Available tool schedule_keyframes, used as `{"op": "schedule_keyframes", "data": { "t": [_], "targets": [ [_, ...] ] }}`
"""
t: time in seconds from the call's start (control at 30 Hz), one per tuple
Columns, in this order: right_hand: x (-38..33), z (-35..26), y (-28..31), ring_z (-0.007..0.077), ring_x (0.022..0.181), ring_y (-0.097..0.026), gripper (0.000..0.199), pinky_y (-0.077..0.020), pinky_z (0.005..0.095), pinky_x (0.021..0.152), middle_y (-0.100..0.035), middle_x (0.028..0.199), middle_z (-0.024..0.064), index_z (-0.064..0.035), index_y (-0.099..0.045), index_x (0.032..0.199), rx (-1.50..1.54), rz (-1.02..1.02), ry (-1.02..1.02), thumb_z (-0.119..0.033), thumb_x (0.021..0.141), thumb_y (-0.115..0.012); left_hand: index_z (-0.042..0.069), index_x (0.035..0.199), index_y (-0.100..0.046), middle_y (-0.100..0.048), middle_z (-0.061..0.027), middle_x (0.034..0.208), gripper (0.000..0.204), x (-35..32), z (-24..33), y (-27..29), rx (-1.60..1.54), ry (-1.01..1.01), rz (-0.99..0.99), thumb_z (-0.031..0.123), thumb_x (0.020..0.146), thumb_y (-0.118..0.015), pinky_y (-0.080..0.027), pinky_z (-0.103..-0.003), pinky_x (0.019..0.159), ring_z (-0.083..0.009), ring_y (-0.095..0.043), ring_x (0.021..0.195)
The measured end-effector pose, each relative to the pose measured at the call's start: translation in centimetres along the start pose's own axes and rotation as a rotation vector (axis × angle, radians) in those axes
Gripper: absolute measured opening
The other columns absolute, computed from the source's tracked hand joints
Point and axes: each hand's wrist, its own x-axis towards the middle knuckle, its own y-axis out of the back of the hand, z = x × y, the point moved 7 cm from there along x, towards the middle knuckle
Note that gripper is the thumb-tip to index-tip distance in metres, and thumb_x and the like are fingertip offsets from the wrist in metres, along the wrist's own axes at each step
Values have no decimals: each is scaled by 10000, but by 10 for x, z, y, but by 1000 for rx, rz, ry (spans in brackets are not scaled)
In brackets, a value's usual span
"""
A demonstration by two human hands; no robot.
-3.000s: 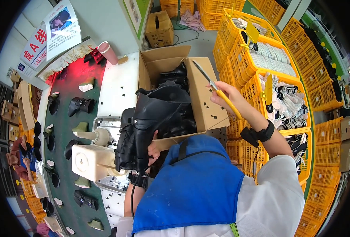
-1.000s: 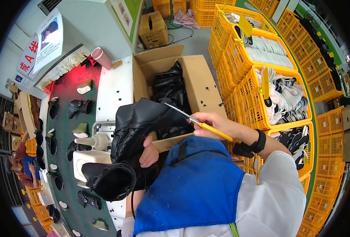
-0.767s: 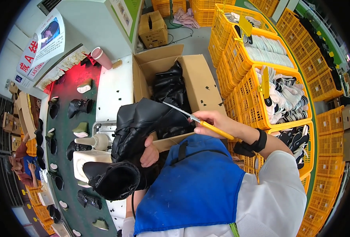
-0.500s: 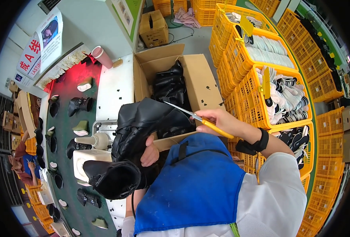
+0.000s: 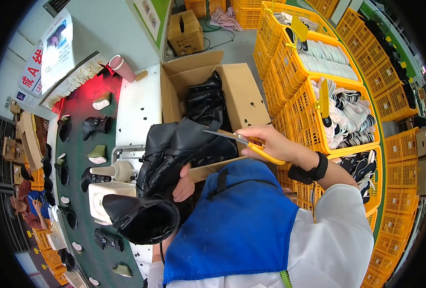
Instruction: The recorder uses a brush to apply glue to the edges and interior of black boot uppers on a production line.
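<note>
Gripping black boot [image 5: 174, 153], left hand [image 5: 184, 185] curled beneath; right hand [image 5: 265, 141] clenching yellow-handled scissors [image 5: 244, 142], tips at leather — slip risks gouge.

Scissors [image 5: 244, 141] at black boot [image 5: 174, 153]

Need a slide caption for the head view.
Left hand holds black boot while right hand brings yellow-handled scissors to it.

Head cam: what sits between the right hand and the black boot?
The yellow-handled scissors: the right hand grips the handles, and the blades reach left to the black boot. The head view shows nothing else between them.
</note>
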Motion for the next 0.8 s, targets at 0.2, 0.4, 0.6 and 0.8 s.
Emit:
{"op": "schedule_keyframes", "data": {
  "t": [0.2,0.4,0.6,0.8],
  "targets": [
    [-2,1,-5,89,641,-420,379,-376,235,579,-514,799,26,-20,-519,1128,62,-8,-39,-69,779,-657,-10,1115,-383,-526,-140,571,666,-1,-1,-2,-38,1,-46,510,748,-580,-431,-314,418,-258,-522,448],
    [-4,9,-18,76,675,-427,379,-388,215,611,-521,822,2,-4,-513,1138,235,105,-8,-70,790,-651,-11,1040,-410,-505,-121,518,567,7,1,-1,-20,-22,10,485,791,-529,-403,-295,368,-230,-480,384],
    [-2,3,-22,78,697,-439,363,-398,206,637,-524,827,3,-5,-520,1123,234,73,-67,-60,789,-652,-15,968,-437,-487,-101,462,497,2,2,-8,33,-70,73,457,823,-494,-377,-269,322,-198,-448,324],
    [-5,-4,-12,86,673,-443,325,-403,216,618,-517,775,25,-16,-542,1074,67,121,22,-71,779,-667,-13,1019,-410,-500,-124,508,510,-9,3,0,-10,-72,58,451,827,-500,-395,-291,337,-222,-467,362]
  ]
}}
